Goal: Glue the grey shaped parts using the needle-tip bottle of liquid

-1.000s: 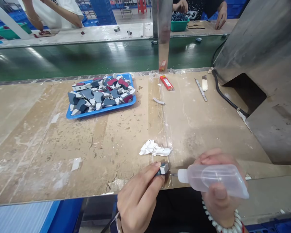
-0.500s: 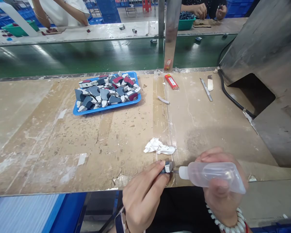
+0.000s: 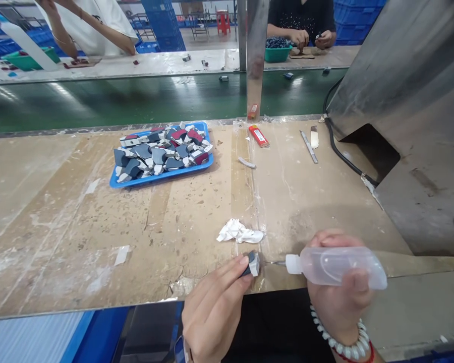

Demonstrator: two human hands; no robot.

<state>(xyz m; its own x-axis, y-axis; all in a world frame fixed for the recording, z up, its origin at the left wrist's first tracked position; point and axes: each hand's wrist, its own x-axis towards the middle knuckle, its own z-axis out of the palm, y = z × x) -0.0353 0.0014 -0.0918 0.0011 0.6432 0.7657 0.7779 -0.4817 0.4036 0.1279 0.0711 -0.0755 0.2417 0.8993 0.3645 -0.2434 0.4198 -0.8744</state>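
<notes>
Near the table's front edge, my left hand (image 3: 214,302) pinches a small dark grey and white block-like part (image 3: 253,264) between thumb and fingers. My right hand (image 3: 336,297) is wrapped round a translucent squeeze bottle (image 3: 336,267), held on its side. Its white cap carries a thin metal needle tip (image 3: 275,262) pointing left at the part, with a small gap between them. A crumpled white tissue (image 3: 239,231) lies just beyond the part. Further back, a blue tray (image 3: 161,178) is heaped with similar grey, white and dark red parts (image 3: 159,155).
An orange-red lighter (image 3: 259,136), a curved strip (image 3: 246,163) and a craft knife (image 3: 309,146) lie toward the back. A metal housing (image 3: 408,141) with a black cable (image 3: 340,146) stands right. Beyond a green conveyor (image 3: 136,103), two people work; a metal post (image 3: 254,65) rises before it.
The bottle's needle tip has drawn back to the right, away from the part. My left hand has turned the part slightly, showing more of its white face. The camera view has shifted a little.
</notes>
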